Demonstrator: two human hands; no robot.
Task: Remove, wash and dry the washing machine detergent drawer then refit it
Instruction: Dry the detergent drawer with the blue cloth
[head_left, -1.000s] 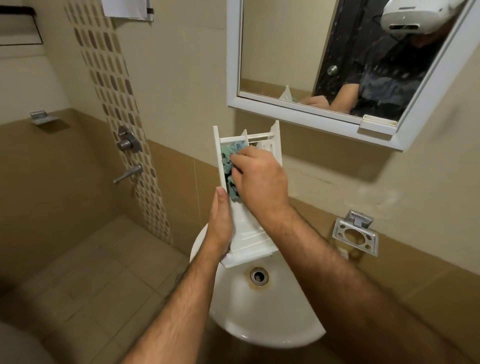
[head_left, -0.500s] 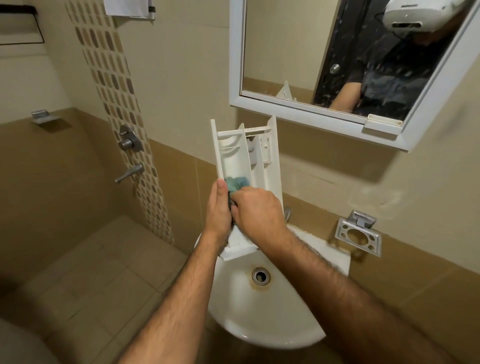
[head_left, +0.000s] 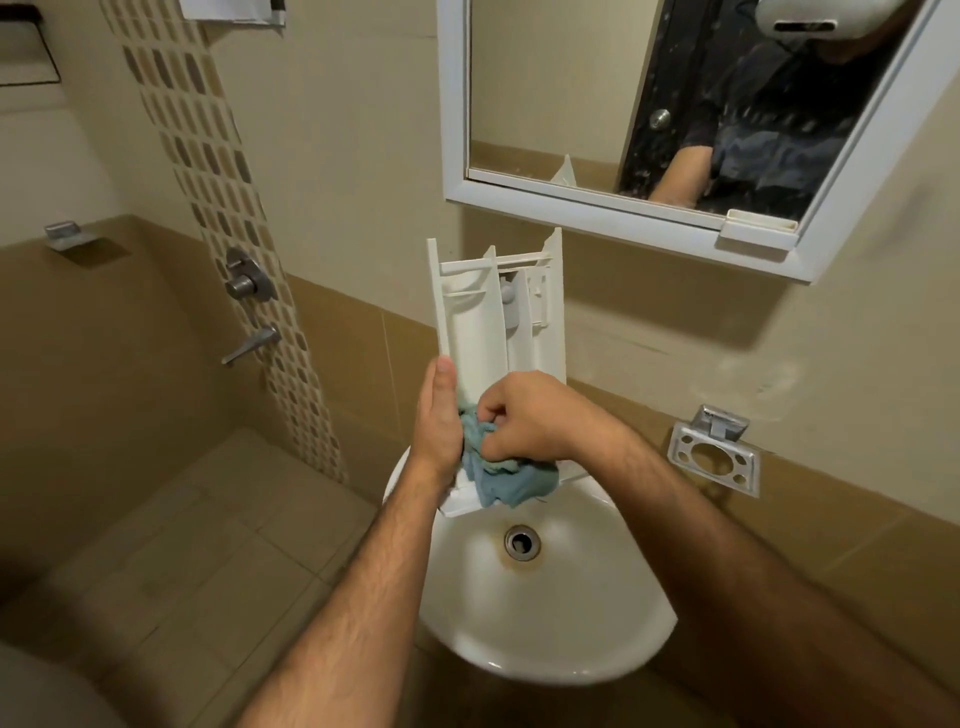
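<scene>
The white detergent drawer (head_left: 478, 332) stands upright above the white sink (head_left: 571, 623), its compartments facing me and its front panel at the bottom. My left hand (head_left: 439, 421) grips the drawer's left side wall, thumb pointing up. My right hand (head_left: 524, 421) holds a crumpled blue cloth (head_left: 498, 478) bunched against the lower end of the drawer. The drawer's bottom end is partly hidden by the cloth and both hands.
A white-framed mirror (head_left: 452, 104) hangs just above the drawer. A metal toothbrush holder (head_left: 714, 460) is fixed to the wall at right. Shower valve (head_left: 247, 280) and spout lever (head_left: 252, 343) sit on the mosaic strip at left. The sink drain (head_left: 522, 543) lies below the drawer.
My right hand has drawn the blue cloth down the left compartment from the drawer's top to its bottom end. The left hand has kept its hold on the side.
</scene>
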